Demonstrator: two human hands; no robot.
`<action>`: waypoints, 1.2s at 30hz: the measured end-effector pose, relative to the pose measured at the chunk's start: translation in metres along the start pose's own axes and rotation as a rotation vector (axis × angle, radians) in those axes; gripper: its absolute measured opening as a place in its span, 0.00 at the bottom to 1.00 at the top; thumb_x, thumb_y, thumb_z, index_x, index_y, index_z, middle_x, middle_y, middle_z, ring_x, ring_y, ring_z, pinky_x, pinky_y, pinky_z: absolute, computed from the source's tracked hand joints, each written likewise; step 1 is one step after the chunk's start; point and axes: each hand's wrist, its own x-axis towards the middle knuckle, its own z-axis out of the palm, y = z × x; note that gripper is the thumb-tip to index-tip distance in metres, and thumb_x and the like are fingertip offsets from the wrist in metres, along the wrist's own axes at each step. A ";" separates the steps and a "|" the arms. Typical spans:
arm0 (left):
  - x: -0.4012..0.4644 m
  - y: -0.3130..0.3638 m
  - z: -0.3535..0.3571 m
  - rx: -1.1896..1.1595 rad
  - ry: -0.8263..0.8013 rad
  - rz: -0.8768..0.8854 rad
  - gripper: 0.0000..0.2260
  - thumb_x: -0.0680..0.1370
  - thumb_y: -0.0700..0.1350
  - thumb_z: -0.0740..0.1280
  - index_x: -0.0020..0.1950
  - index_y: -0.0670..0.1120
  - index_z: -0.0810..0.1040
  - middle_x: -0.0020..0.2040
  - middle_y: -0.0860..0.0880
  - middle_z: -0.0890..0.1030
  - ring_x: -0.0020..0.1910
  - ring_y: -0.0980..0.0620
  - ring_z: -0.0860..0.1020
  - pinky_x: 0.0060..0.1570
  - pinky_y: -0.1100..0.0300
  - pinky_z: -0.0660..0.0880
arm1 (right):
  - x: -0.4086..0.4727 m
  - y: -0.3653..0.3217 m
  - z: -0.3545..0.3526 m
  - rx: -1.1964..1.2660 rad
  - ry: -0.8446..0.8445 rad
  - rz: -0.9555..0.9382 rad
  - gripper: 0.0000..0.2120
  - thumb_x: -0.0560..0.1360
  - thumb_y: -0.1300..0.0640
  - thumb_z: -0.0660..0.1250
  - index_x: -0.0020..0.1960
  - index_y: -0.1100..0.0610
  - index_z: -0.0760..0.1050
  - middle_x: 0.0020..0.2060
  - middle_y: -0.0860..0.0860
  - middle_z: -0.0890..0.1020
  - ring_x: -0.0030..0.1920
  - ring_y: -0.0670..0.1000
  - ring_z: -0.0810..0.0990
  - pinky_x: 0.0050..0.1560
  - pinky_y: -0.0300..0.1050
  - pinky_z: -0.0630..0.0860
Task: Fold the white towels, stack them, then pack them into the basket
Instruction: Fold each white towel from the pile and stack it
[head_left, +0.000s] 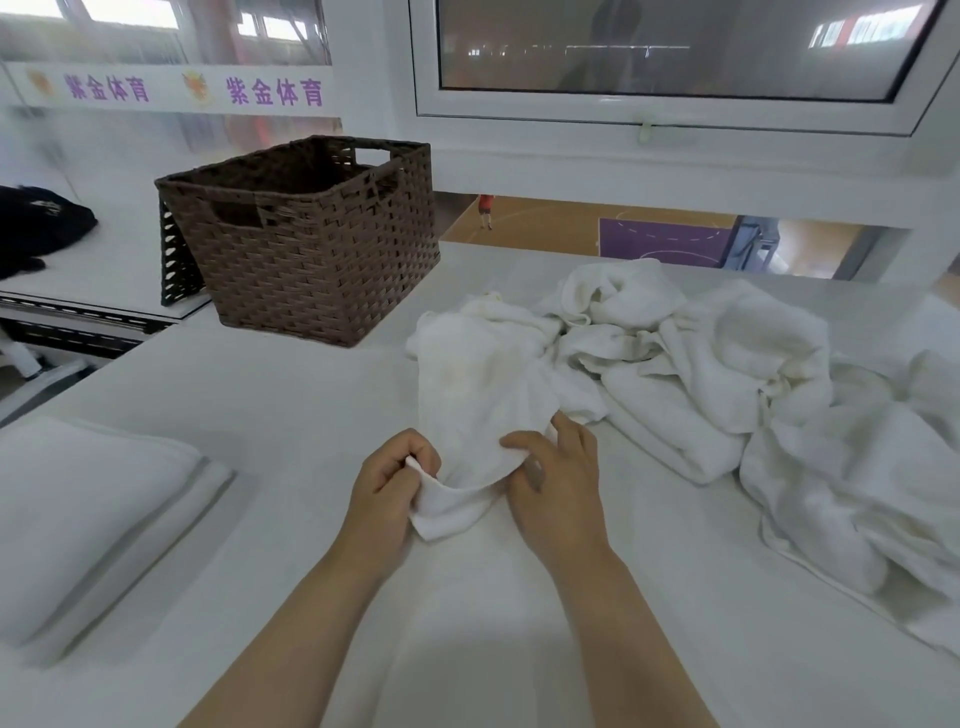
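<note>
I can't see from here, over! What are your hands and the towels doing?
Both hands, left and right, have a grip on one white towel's near edge. Folded stack at left. Unfolded pile at right. Wicker basket unblocked.

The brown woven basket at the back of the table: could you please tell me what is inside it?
The brown woven basket shows only its dark inner walls and a handle cut-out; no towel rises above its rim. Its near wall hides the bottom, so anything lying low inside cannot be seen.
</note>
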 end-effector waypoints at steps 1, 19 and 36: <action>-0.005 0.003 0.000 -0.001 0.000 -0.004 0.02 0.65 0.35 0.55 0.35 0.39 0.66 0.33 0.42 0.64 0.33 0.47 0.60 0.34 0.55 0.56 | -0.004 0.000 -0.003 -0.005 0.013 0.003 0.12 0.72 0.61 0.70 0.52 0.48 0.82 0.65 0.50 0.73 0.64 0.51 0.66 0.62 0.47 0.68; -0.103 0.029 0.004 0.371 -0.254 0.038 0.07 0.78 0.43 0.59 0.41 0.46 0.70 0.32 0.49 0.68 0.31 0.53 0.65 0.34 0.56 0.62 | -0.126 -0.035 -0.099 -0.156 -0.105 0.025 0.18 0.70 0.58 0.63 0.30 0.52 0.54 0.25 0.48 0.62 0.29 0.49 0.62 0.31 0.41 0.57; -0.167 0.044 0.006 0.245 -0.168 0.016 0.04 0.79 0.46 0.63 0.50 0.53 0.76 0.42 0.50 0.80 0.43 0.47 0.79 0.43 0.52 0.75 | -0.189 -0.076 -0.117 -0.179 -0.183 -0.399 0.18 0.74 0.52 0.67 0.62 0.54 0.75 0.59 0.48 0.77 0.61 0.47 0.72 0.64 0.39 0.65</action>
